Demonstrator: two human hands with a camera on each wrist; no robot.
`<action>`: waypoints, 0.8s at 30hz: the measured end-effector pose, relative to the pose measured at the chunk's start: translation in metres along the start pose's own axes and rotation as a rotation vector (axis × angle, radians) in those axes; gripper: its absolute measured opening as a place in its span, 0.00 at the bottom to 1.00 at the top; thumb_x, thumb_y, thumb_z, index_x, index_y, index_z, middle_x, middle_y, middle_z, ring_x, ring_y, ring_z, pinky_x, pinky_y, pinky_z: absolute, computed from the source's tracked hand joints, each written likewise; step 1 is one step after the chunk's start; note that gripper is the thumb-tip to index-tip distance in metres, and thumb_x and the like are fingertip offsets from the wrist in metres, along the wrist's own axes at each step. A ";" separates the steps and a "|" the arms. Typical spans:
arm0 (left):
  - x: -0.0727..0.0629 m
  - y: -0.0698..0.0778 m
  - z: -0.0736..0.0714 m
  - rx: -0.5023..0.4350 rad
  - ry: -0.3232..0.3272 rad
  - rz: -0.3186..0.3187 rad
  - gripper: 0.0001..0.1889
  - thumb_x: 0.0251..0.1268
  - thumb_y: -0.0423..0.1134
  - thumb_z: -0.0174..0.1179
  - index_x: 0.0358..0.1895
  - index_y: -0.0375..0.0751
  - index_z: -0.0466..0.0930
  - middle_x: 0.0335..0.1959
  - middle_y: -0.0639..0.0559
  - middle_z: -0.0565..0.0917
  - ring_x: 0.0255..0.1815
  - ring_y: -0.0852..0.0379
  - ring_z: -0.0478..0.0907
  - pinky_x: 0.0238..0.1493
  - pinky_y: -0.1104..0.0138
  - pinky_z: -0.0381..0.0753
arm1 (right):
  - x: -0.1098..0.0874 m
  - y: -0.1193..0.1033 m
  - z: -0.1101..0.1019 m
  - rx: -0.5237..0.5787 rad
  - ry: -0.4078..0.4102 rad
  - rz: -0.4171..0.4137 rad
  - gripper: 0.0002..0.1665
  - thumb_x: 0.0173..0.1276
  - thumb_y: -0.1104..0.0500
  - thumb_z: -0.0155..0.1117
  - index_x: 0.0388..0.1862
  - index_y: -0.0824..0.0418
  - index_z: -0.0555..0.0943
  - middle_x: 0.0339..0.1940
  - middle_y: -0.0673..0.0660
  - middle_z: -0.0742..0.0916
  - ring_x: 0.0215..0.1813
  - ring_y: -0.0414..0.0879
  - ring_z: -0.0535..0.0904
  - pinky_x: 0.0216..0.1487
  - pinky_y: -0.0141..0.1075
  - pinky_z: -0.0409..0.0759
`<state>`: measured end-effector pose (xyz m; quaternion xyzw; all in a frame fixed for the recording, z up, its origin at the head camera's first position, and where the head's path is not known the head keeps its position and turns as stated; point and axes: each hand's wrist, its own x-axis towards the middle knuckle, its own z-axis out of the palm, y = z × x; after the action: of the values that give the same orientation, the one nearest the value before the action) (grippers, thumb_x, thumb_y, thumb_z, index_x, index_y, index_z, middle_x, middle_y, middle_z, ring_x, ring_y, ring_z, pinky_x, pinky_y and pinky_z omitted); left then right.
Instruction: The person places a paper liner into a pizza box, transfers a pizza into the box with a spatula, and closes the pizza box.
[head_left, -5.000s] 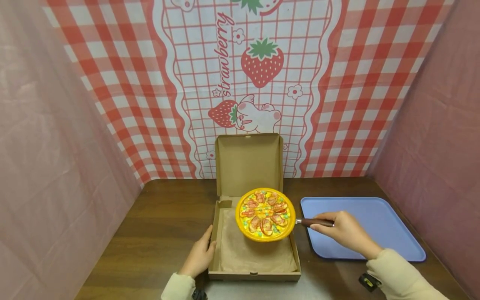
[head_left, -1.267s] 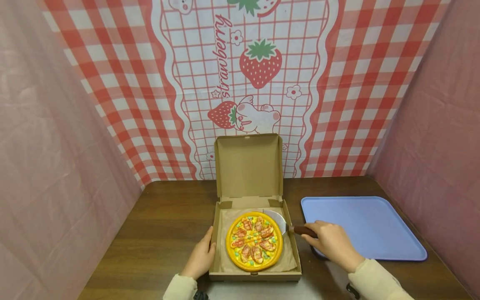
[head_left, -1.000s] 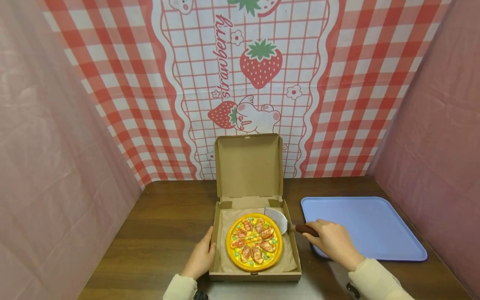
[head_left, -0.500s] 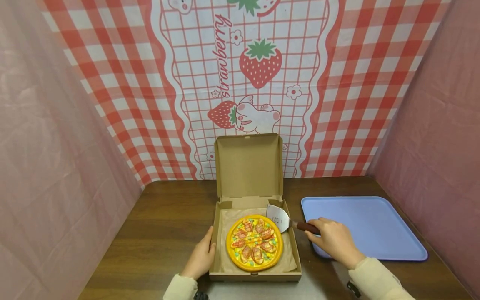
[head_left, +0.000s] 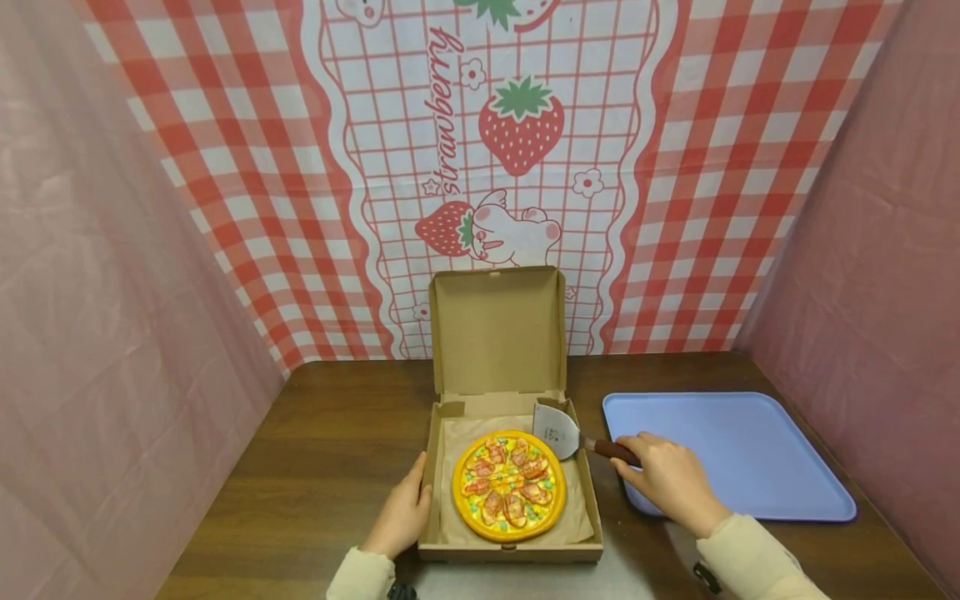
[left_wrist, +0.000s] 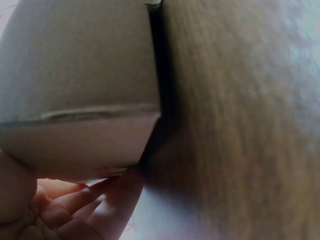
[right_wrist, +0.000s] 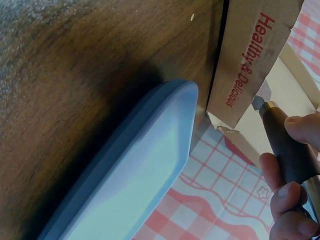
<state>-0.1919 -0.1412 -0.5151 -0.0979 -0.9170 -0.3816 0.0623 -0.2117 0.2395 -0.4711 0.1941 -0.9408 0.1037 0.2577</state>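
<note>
A round toy pizza (head_left: 508,486) lies on brown paper (head_left: 576,518) in the cardboard pizza box (head_left: 502,550), whose lid stands raised. My left hand (head_left: 401,510) rests against the box's left wall, fingers along its outside; in the left wrist view the fingers (left_wrist: 115,205) touch the cardboard. My right hand (head_left: 667,475) grips the wooden handle of a pizza spatula (head_left: 555,432), also seen in the right wrist view with its dark handle (right_wrist: 285,140). The metal blade is tilted above the box's back right part, beside the pizza, carrying nothing.
Right of the box lies a blue tray (head_left: 720,450) on the brown wooden table (head_left: 322,467), partly behind my right hand. A checked strawberry cloth (head_left: 517,208) hangs behind the table. Pink cloth walls (head_left: 112,333) stand at both sides.
Five seconds ago the spatula carried the pizza above the box; now the pizza lies inside. The blade has since slid out from under it and lifted back and right. My left hand stays.
</note>
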 end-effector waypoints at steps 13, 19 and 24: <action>0.000 -0.002 0.001 0.005 0.003 0.002 0.28 0.68 0.27 0.52 0.70 0.21 0.59 0.64 0.22 0.71 0.61 0.30 0.75 0.62 0.43 0.73 | 0.000 -0.001 0.000 -0.005 0.056 -0.022 0.13 0.50 0.56 0.79 0.33 0.56 0.86 0.23 0.50 0.83 0.21 0.41 0.75 0.18 0.37 0.71; 0.000 -0.001 0.001 0.003 0.001 -0.002 0.28 0.68 0.26 0.51 0.70 0.20 0.59 0.64 0.22 0.70 0.61 0.29 0.75 0.62 0.43 0.73 | 0.001 -0.001 0.000 -0.014 0.067 -0.029 0.15 0.49 0.56 0.80 0.35 0.57 0.86 0.24 0.50 0.83 0.21 0.41 0.74 0.18 0.36 0.71; 0.000 -0.001 0.001 -0.005 -0.002 -0.003 0.28 0.68 0.26 0.51 0.70 0.21 0.59 0.64 0.22 0.70 0.61 0.29 0.74 0.62 0.42 0.73 | 0.002 -0.001 -0.001 -0.020 0.085 -0.033 0.16 0.49 0.56 0.80 0.36 0.58 0.87 0.24 0.51 0.83 0.21 0.42 0.75 0.18 0.37 0.72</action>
<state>-0.1922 -0.1413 -0.5166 -0.0974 -0.9162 -0.3840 0.0605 -0.2124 0.2383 -0.4693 0.2024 -0.9268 0.0982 0.3008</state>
